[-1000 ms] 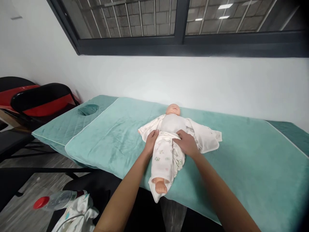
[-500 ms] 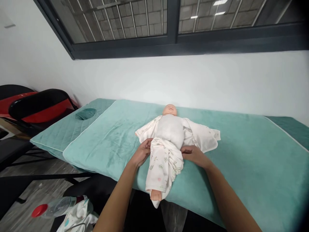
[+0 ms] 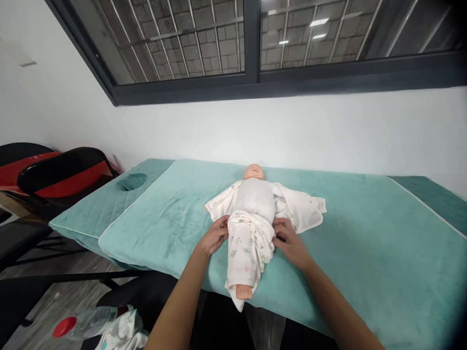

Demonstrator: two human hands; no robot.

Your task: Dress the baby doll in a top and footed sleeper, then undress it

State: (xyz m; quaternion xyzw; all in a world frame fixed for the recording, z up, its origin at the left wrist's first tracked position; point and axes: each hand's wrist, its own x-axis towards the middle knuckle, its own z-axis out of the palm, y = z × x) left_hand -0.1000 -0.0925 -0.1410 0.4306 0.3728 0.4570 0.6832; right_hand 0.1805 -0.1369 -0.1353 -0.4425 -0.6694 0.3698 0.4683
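Both hands have shifted off the front of the trousers (image 3: 241, 250) to the flanks of the doll (image 3: 254, 198), so handling now appears confined to the two side edges, leaving the front of the waistband uncovered. The doll lies on its back on the green table cover (image 3: 365, 243), head toward the wall (image 3: 310, 131), legs toward the person. The left hand (image 3: 215, 235) is positioned beside the doll's hip on the person's left, fingers bent, fingertips against the trouser fabric; whether any fabric is pinched cannot be determined. The right hand (image 3: 291, 241) is positioned at the opposite hip, fingers curled and thumb slightly parted, with the tips at the trouser edge; its hold likewise cannot be confirmed. The waistband crosses the doll's lower torso. Fabric is bunched along the doll's flank nearest the right hand, and one foot (image 3: 243, 291) projects from the smoother trouser leg. The white top (image 3: 304, 209) is spread out to both sides of the doll's torso. Compared with one second earlier, when the right hand lay over the waistband, that hand is now outboard of the doll. Compared with half a second earlier, hand placement relative to the doll is nearly unchanged; the right-hand fingers show more bend, and more window (image 3: 251, 43) appears beyond the doll.
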